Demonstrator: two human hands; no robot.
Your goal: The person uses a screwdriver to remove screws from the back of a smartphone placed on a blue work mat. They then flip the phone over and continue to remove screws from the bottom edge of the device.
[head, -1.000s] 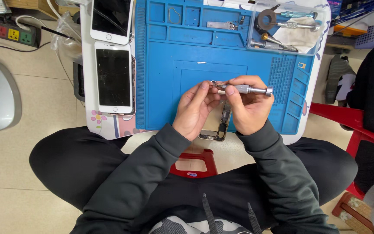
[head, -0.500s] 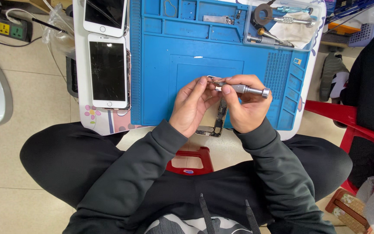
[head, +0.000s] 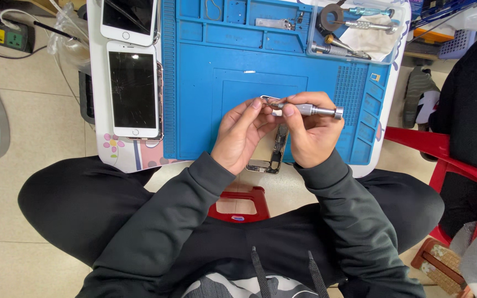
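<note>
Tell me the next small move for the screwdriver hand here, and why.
Probably seat the tip squarely and turn gently. The right hand holds the silver precision screwdriver level, its tip at the top edge of the opened phone chassis, where the left hand pinches beside it. Whether the tip sits in a screw cannot be told, so check that before twisting.

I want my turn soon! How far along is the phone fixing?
The opened phone has its screen off already, insides showing. Right now the left hand steadies it while the right hand works a small screwdriver at its top. Still left: it lies open, and two white phones wait beside the blue mat.
</note>
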